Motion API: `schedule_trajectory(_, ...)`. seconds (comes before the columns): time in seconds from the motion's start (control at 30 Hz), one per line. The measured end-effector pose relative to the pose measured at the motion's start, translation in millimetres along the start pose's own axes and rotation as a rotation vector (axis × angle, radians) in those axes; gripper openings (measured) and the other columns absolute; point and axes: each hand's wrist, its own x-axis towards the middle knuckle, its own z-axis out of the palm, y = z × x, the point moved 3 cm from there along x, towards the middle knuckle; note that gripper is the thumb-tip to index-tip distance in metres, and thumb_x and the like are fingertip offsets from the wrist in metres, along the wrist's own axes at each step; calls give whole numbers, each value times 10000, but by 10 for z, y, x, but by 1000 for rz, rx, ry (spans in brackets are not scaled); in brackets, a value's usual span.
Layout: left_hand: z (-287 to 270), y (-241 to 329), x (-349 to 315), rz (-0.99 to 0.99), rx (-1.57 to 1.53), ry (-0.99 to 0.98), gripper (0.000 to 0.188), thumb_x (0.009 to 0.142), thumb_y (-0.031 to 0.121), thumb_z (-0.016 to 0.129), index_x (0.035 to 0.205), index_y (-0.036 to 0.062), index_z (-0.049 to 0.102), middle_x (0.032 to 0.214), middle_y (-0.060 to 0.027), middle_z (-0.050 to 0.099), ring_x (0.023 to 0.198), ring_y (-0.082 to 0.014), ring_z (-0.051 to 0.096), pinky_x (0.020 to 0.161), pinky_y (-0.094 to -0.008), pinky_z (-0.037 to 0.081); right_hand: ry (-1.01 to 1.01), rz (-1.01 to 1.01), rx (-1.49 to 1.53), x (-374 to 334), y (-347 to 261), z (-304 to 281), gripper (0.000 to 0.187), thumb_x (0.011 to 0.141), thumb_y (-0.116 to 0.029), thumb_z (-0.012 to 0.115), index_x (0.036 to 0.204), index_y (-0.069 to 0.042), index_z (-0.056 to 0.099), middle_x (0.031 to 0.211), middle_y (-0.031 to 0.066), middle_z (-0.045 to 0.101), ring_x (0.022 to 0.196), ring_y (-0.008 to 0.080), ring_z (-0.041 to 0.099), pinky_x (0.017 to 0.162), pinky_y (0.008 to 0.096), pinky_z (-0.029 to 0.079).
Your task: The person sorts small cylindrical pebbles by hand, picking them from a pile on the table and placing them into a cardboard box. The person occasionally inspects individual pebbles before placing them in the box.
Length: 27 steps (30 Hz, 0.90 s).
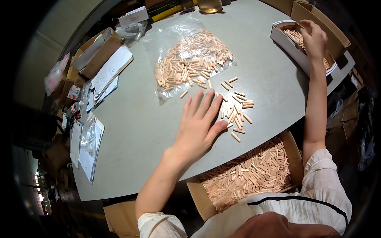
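Observation:
My left hand (201, 121) lies palm down on the grey table, fingers stretched out and spread, beside loose wooden dowels (237, 113). Its fingertips and thumb touch or nearly touch the closest dowels; whether any lie under the palm is hidden. Beyond it, a clear plastic bag (158, 39) lies flat with a large heap of dowels (194, 59) on it. At the far right my right hand (315, 41) is over a long white box (291, 51) partly filled with dowels. Its fingers are bent, with thumb and forefinger apart, and nothing shows between them.
Below the table's near edge, an open cardboard box (293, 158) holds a mass of dowels. Another cardboard box (321, 23) stands behind the white one. Along the left lie papers (111, 71), a clear plastic packet (89, 137) and a brown box (95, 55). A jar (210, 6) stands at the back.

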Motion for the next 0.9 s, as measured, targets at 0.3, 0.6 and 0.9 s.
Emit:
schedule_trajectory(0.3, 14, -149, -88, -134, -24, 53, 678, 1030, 335, 677, 1558, -37, 472, 1616, -282, 453, 1526, -471, 376, 1249, -528, 325, -578, -358, 1116, -698, -2057, -328, 204, 866, -52, 744, 1070, -55, 744, 1104, 118, 714, 1105, 329, 662, 984, 423, 515)
schedule_trajectory(0.6, 11, -126, -79, -116, -38, 81, 668, 1044, 351, 663, 1536, -62, 478, 1591, -297, 472, 1508, -492, 394, 1239, -539, 333, -771, -606, 1073, -1108, -2401, -420, 110, 870, -114, 774, 980, -110, 768, 997, 53, 661, 1035, 283, 589, 1043, 422, 412)
schedule_trajectory(0.9, 22, -138, -85, -116, -33, 83, 662, 1034, 324, 674, 1538, -56, 473, 1594, -289, 468, 1506, -488, 394, 1240, -532, 334, -870, -501, 1025, -1063, -2303, -306, 183, 880, -41, 775, 1059, -80, 763, 954, 51, 688, 1046, 267, 602, 1060, 427, 403)
